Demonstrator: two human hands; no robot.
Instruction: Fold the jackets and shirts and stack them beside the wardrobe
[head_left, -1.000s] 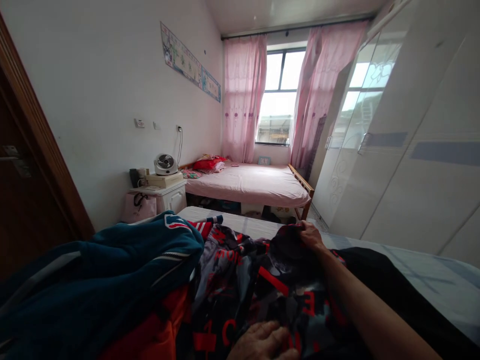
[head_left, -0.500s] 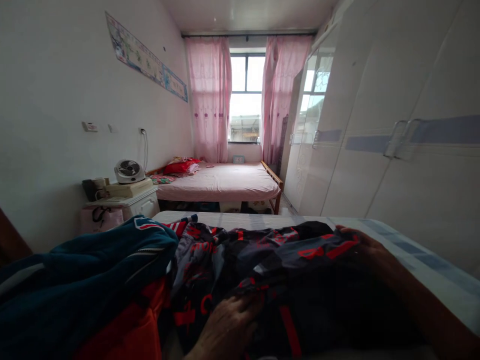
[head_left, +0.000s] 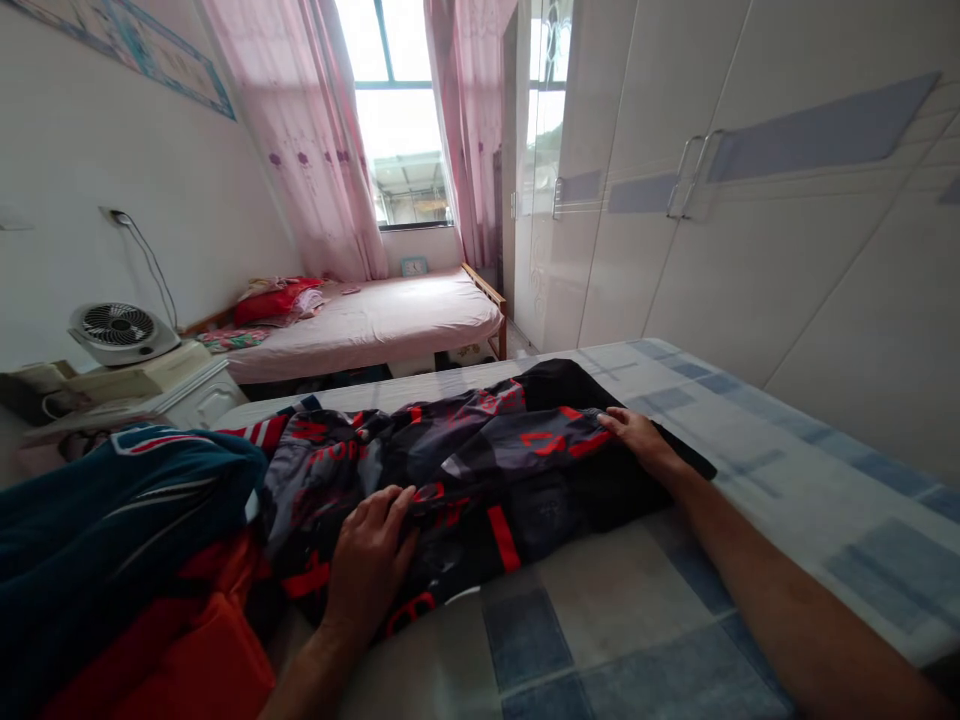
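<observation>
A black garment (head_left: 480,460) with grey and red print and red lettering lies stretched across the bed; its exact kind is hard to make out. My left hand (head_left: 373,545) is on its near left part, fingers bent and closed on a fold of the cloth. At the right end, my right hand (head_left: 637,440) pinches the cloth edge between thumb and fingers. To the left of the garment a dark teal jacket (head_left: 150,500) with white stripes lies heaped over bright orange-red clothing (head_left: 202,640).
The garments lie on a bed with a blue and white checked sheet (head_left: 615,640). Beyond stands another bed (head_left: 375,320) with pink bedding. A small fan (head_left: 124,333) sits on a cabinet at the left. White wardrobes (head_left: 750,260) line the right side, and pink curtains (head_left: 300,130) frame the window.
The view has tilted down and turned right. The garment's near part, raised and dark before, now lies flatter on the sheet. Both hands remain on the cloth.
</observation>
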